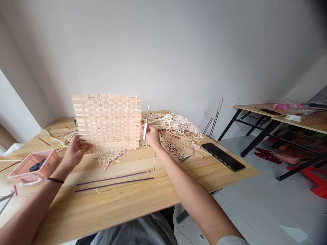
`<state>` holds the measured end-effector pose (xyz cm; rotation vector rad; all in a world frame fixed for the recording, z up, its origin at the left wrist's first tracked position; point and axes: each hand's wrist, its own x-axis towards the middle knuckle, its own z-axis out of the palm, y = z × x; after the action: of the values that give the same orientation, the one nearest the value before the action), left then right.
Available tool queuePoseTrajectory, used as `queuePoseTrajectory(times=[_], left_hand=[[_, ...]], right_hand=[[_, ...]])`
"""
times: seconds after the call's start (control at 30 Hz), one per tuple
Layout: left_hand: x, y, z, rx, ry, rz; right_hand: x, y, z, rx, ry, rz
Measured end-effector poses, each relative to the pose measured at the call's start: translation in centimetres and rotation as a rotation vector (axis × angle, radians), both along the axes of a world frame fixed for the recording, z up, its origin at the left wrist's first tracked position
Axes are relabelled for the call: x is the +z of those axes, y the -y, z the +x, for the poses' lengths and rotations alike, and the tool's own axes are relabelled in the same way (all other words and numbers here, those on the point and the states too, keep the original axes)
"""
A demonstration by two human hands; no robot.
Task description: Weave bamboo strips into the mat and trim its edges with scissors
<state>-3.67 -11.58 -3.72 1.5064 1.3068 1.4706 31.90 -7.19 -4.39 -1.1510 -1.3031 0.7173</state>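
Left hand: fingers grip woven mat upright on counter | Right hand: fingers clasp scissors at mat's edge | Advice: keep mat steady, snip flush.

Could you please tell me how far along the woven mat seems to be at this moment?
Done: the woven mat is a full square panel, held upright by the left hand. In hand: the right hand holds scissors at its right edge, where strip ends stick out unevenly. Left: probably trimming the edges; loose strips remain on the table.
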Motion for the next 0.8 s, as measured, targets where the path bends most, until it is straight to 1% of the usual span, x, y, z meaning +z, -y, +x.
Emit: queuePoseTrajectory(times=[0.13, 0.27, 0.43, 0.63, 0.8], left_hand=[[-0.5, -0.1, 0.2, 0.045, 0.003, 0.014], [-0.6, -0.1, 0.4, 0.069, 0.045, 0.001], [-1.1, -0.4, 0.2, 0.056, 0.085, 0.014], [-2.3, -1.3, -1.1, 0.084, 0.030, 0.041], [-2.0, -1.0, -0.9, 0.103, -0.082, 0.066]], right_hand=[[-0.4, -0.1, -0.2, 0.007, -0.026, 0.004], [-0.5, -0.1, -0.3, 0.035, -0.087, -0.010], [-0.6, -0.1, -0.4, 0.052, -0.146, -0.013], [-0.6, 0.1, -0.6, 0.042, -0.199, 0.012], [-0.9, -0.1, -0.7, 0.034, -0.215, 0.033]])
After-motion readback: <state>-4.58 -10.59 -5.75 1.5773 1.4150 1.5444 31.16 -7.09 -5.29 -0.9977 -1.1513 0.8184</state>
